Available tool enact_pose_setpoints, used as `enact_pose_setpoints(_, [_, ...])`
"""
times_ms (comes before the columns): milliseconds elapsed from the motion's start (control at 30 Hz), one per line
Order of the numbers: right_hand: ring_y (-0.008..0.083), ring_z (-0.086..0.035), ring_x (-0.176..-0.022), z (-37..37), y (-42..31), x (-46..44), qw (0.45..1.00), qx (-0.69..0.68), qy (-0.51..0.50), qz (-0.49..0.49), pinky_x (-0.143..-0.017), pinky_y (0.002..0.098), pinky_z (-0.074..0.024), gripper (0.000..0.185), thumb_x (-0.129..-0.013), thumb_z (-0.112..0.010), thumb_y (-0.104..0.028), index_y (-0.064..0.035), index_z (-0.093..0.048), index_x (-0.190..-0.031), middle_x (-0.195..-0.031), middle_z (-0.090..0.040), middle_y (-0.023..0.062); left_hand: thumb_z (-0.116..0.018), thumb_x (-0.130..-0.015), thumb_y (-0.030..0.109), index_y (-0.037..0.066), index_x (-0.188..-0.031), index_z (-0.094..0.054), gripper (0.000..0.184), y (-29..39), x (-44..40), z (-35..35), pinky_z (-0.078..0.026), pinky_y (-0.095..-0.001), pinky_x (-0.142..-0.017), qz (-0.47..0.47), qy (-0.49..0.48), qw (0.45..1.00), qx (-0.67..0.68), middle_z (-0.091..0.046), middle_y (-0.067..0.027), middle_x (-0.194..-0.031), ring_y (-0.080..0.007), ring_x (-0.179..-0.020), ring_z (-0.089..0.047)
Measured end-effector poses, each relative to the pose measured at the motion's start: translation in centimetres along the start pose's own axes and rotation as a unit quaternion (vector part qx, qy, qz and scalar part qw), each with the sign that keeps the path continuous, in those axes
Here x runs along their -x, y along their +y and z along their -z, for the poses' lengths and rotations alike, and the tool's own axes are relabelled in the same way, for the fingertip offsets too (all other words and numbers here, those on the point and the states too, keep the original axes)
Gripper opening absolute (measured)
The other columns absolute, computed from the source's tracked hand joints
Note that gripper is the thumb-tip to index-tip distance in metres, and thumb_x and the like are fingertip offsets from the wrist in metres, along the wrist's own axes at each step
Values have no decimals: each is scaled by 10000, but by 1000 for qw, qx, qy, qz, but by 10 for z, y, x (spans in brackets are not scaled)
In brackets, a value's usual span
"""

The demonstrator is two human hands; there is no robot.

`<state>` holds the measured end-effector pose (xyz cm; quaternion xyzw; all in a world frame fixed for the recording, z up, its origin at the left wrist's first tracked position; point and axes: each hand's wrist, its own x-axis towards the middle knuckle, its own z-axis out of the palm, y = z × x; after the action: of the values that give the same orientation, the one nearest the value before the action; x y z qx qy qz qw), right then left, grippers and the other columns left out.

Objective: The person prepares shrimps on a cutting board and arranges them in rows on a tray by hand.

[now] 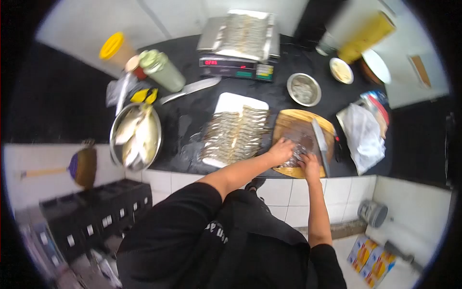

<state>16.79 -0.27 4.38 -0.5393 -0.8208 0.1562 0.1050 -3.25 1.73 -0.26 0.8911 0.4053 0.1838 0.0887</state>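
My left hand [283, 151] is over the wooden cutting board [290, 115], its fingers bent down onto the dark, wet middle of the board. Close on its right, my right hand [309, 165] has its fingers drawn together at the same wet patch. Small shiny, translucent bits [302, 142] lie around the fingertips; what the fingers hold is too small to make out. A knife [319, 137] rests along the board's right side, its handle towards me. Left of the board, a white tray [234, 101] carries two packed rows of small greyish seafood pieces [236, 135].
Behind stands a digital scale [231, 66] bearing another filled tray [243, 14]. A metal bowl of whole fish [136, 135] sits at left, near a second knife [192, 90] and a green-lidded jar [162, 72]. A small metal bowl [304, 89] and white plastic bag [362, 137] are at right.
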Motion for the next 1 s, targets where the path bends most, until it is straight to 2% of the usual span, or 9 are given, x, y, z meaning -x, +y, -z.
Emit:
enact_pose_setpoints(33, [338, -581, -979, -3, 3, 2, 999, -40, 11, -13, -844, 396, -484, 353, -711, -738, -88, -23, -672, -1052, -1013, -624, 146, -562, -819, 196, 90, -923, -696, 200, 4, -1, 14, -365, -461, -962, 24, -62, 998, 2, -585, -65, -1008, -239, -1094, -505])
enact_pose_setpoints(100, [343, -586, -994, -6, 8, 8, 997, -56, 58, -2, -857, 395, -482, 426, -717, -739, -85, -18, -656, -1130, -1068, -630, 150, -593, -799, 218, 87, -934, -695, 214, 12, 0, 9, -362, -472, -969, 52, 22, 998, 15, -581, -61, -1019, -240, -1102, -497])
enact_pose_setpoints(133, [339, -601, -953, 0, 4, 8, 993, -97, 55, -33, -831, 398, -489, 352, -731, -726, -71, -25, -683, -1077, -1011, -638, 142, -593, -799, 218, 87, -934, -695, 214, 14, -3, 8, -362, -472, -969, 59, 19, 998, 8, -581, -61, -1019, -240, -1102, -497])
enact_pose_setpoints(333, [312, -621, -837, -14, 31, 7, 994, -87, 53, -25, -738, 394, -501, 201, -758, -725, -105, -57, -731, -953, -885, -636, 121, -609, -757, 212, 92, -746, -697, 149, 34, -24, -16, -416, -414, -914, 28, 44, 997, 50, -579, -54, -899, -258, -978, -527])
enact_pose_setpoints(533, [322, -598, -749, -19, 34, 3, 996, -60, 57, 26, -662, 418, -493, 147, -772, -703, -108, -58, -734, -907, -777, -598, 132, -596, -758, 188, 64, -734, -677, 150, 34, -26, -23, -451, -424, -860, 26, 58, 994, 89, -568, -76, -880, -281, -944, -536])
enact_pose_setpoints(700, [319, -596, -752, -19, 27, 0, 998, -40, 50, 6, -669, 424, -492, 114, -777, -677, -93, -76, -734, -874, -759, -581, 133, -567, -800, 161, 90, -845, -709, 166, 35, -26, -14, -447, -428, -897, 28, 29, 993, 108, -566, -63, -882, -274, -953, -540])
enact_pose_setpoints(800, [308, -608, -841, -22, 28, 1, 999, -20, 32, 9, -728, 415, -526, 86, -765, -623, -100, -42, -686, -751, -806, -590, 116, -550, -806, 158, 100, -860, -713, 181, 36, -27, -15, -431, -423, -934, 25, 26, 994, 99, -580, -55, -904, -257, -968, -542])
enact_pose_setpoints(900, [319, -600, -790, -21, 27, 0, 999, -15, 40, 7, -706, 429, -495, 93, -786, -653, -103, -69, -722, -838, -770, -580, 132, -537, -817, 159, 90, -846, -708, 187, 36, -26, -15, -416, -423, -968, 31, 24, 993, 109, -599, -53, -934, -252, -991, -544])
enact_pose_setpoints(1000, [317, -603, -834, -21, 22, 0, 999, -20, 39, -10, -728, 430, -509, 86, -774, -640, -106, -60, -703, -811, -798, -585, 124, -562, -780, 149, 104, -901, -716, 200, 36, -27, -13, -438, -426, -932, 26, 43, 993, 110, -564, -59, -876, -251, -947, -548])
